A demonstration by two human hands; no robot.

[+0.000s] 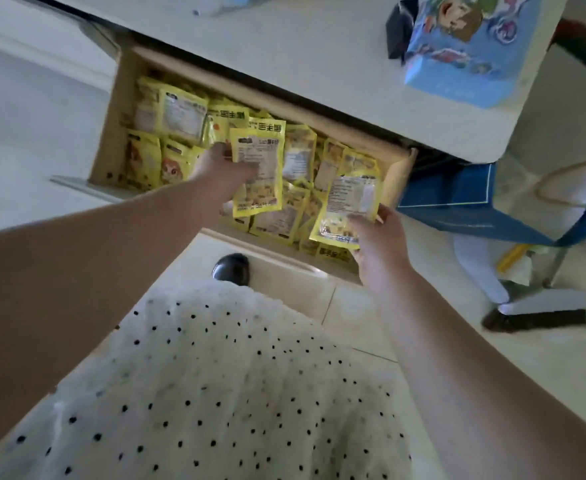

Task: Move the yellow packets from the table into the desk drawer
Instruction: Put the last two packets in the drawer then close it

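The desk drawer (106, 140) stands pulled out under the white desk top (305, 46), and several yellow packets (177, 116) fill it. My left hand (220, 171) grips a yellow packet (258, 168) over the middle of the drawer, its label side up. My right hand (378, 244) holds another yellow packet (348, 206) by its lower edge above the drawer's right front corner. Both packets hang just above the pile.
On the desk top lie a blue cartoon-printed box (464, 46) and a small black object (400, 27). A blue fabric chair (464, 199) and a broom (534, 317) stand at the right on the tiled floor. A black shoe (232, 268) shows below the drawer front.
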